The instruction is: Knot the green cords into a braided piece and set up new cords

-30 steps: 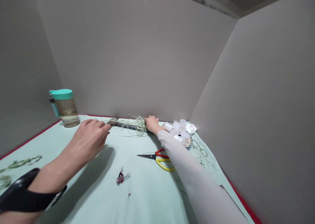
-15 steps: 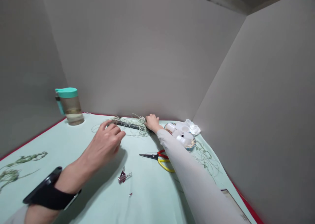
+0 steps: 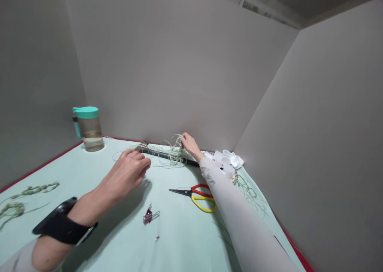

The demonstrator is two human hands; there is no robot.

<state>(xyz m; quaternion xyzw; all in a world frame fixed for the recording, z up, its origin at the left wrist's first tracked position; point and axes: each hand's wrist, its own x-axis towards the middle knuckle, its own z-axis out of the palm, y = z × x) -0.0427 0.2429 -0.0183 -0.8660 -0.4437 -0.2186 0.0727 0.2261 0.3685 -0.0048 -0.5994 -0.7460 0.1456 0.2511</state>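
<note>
The right hand [image 3: 190, 144] had risen a little from where it lay half a second earlier, and now gripped a few strands of the pale green threads [image 3: 176, 154], lifting them above the dark bar [image 3: 163, 155] at the table's [image 3: 185, 244] back edge; more of the bar showed beneath it. The left hand [image 3: 127, 172] hovered near the bar's left end, fingers loosely curled; whether they held a strand could not be told. More of the scissors' [image 3: 191, 193] handles had come into view. The teal-lidded jug [image 3: 92, 134] held clear liquid. White plastic pieces [image 3: 226, 161] sat in the round basket [image 3: 235, 179], partly hidden by the right sleeve [image 3: 236, 212].
</note>
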